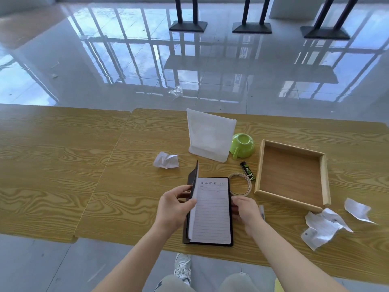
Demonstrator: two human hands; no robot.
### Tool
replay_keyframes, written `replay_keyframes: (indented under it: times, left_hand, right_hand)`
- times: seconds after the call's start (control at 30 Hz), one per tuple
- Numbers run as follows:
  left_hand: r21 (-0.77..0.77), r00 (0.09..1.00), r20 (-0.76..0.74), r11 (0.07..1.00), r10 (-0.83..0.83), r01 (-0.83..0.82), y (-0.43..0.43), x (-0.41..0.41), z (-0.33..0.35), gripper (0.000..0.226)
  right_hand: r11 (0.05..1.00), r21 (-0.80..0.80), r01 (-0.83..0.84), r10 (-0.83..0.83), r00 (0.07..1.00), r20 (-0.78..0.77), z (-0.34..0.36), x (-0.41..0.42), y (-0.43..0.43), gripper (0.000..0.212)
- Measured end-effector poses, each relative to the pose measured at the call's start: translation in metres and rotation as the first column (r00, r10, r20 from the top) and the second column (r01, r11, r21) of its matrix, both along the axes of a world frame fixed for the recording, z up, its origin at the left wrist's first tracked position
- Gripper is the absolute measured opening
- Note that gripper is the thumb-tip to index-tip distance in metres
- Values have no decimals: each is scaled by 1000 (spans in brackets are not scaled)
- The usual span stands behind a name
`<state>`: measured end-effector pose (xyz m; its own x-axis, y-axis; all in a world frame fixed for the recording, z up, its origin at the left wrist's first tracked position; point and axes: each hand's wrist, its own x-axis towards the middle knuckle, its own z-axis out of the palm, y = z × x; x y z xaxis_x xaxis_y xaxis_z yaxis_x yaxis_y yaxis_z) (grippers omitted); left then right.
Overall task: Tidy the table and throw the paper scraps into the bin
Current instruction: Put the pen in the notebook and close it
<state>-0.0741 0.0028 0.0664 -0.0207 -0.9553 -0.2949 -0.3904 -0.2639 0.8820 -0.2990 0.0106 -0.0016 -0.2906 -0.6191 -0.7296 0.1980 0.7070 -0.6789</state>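
While the notebook [212,211] lay near the table's [63,165] front edge, I saw the left hand [174,209] gripping its raised cover and the right hand [244,209] clasping its right edge. Paper scraps lay loose: a crumpled ball [166,160] beyond, two torn pieces [322,227] [357,210] beside the wooden tray [324,186].

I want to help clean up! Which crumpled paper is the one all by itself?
Find the white stand-up card in the middle of the wooden table. Just left of it lies a crumpled paper ball. It sits alone and balled up, while the other scraps lie flatter beside the wooden tray.
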Motion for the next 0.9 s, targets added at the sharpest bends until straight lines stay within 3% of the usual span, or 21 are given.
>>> replay_keyframes:
  times: [0.27, 0.4, 0.53, 0.67, 0.77, 0.9]
  left_hand:
    - [-80, 904, 404, 980, -137, 185, 5, -69, -15, 47]
    - [-32, 809, 538, 953, -239, 302, 6, -98, -27, 44]
    - [-19, 676, 688, 925, -264, 381, 11, -113, -36, 25]
    - [0, 551, 783, 885, -289, 465, 17, -120, -43, 20]
    - [-1, 518, 807, 875, -286, 484, 20, -120, -49, 21]
    - [-7, 489, 815, 839, -310, 545, 25, -113, -60, 42]
  right_hand:
    - [999, -34, 38, -32, 987, 155, 4, -5, 3, 27]
    - [999, -18, 33, -29, 983, 179, 2, -9, 4, 32]
    - [1000, -18, 19, -15, 983, 182, -2, -11, 6, 38]
    - [1000, -22, 9, -5, 982, 189, -3, -12, 5, 42]
    - [1000, -30, -2, 8, 980, 198, -3, -14, 6, 41]
    - [998, -51, -46, 54, 985, 163, -4, -16, 8, 42]
